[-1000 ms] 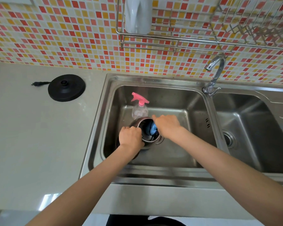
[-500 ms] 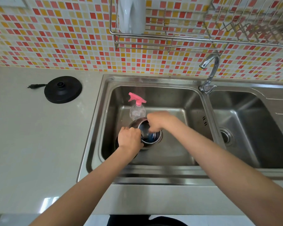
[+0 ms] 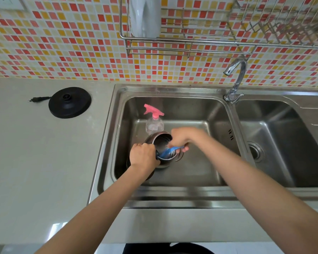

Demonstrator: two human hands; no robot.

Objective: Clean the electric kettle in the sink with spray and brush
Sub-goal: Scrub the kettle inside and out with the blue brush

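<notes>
Steel sink (image 3: 191, 107): left hand (image 3: 143, 156) tight on half-hidden kettle (image 3: 160, 142), right hand (image 3: 182, 137) tight round blurred blue brush (image 3: 168, 152).

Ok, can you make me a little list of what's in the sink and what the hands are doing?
place: left basin of the sink
kettle: in the basin, mouth toward the camera
left hand: grips the kettle's near side
right hand: holds the blue brush, head inside the kettle
spray bottle: stands behind the kettle, pink trigger, untouched
kettle base: black, on the counter left of the sink
</notes>
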